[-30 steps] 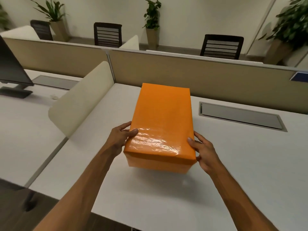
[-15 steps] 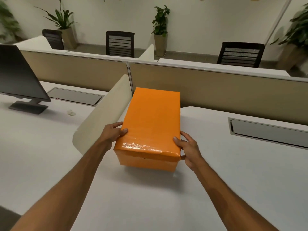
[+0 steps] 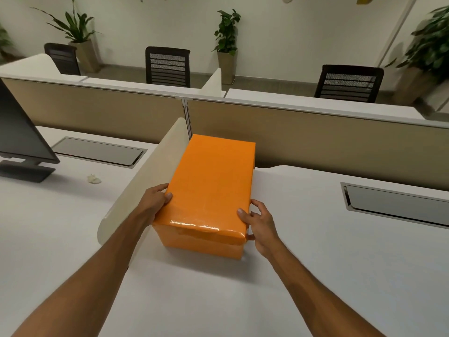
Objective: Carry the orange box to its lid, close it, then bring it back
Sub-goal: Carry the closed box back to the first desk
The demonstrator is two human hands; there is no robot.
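The orange box [image 3: 211,188] stands lengthwise on the white desk [image 3: 218,288], with its glossy orange lid [image 3: 213,176] fitted over the top. My left hand [image 3: 155,199] presses against the lid's near left edge, thumb on top. On the near right corner, my right hand [image 3: 258,221] grips the lid's side with the thumb on top and the fingers down the side. The box's far end lies close to the beige partition.
A cream curved divider [image 3: 145,178] runs along the box's left side. A beige partition [image 3: 303,137] closes the desk's far edge. A monitor [image 3: 19,139] and a crumpled paper [image 3: 93,179] sit left; cable hatches [image 3: 398,205] lie right and left. Chairs and plants stand beyond.
The box has shifted leftward and away from me, closer to the curved divider and the partition. Both hands stayed on its near corners.
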